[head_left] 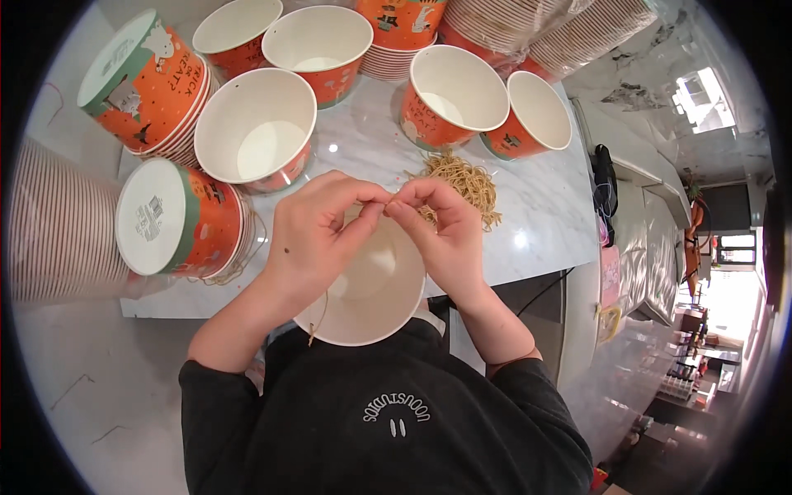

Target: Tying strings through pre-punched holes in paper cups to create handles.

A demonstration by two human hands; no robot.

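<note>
Over a white-lined paper tub [371, 309] near my body, my left hand [322, 223] and my right hand [441, 227] meet fingertip to fingertip. Thumb and forefinger of each are pinched closed on what looks like a thin tan cord [323, 311]. Its knotted lower end hangs by the tub's near-left rim. The upper part runs out of sight behind my left hand, and the bit between the fingertips is too small to see well. Just beyond my right hand lies a tangled pile of similar cords [464, 186].
Open orange tubs [256, 132] stand at the table's back left, two more [458, 91] at the back right. Upturned stacks [198, 219] lie on the left, with plastic-wrapped stacks [66, 223] beside them. The marble-patterned table [536, 214] ends at the right before a grey floor area.
</note>
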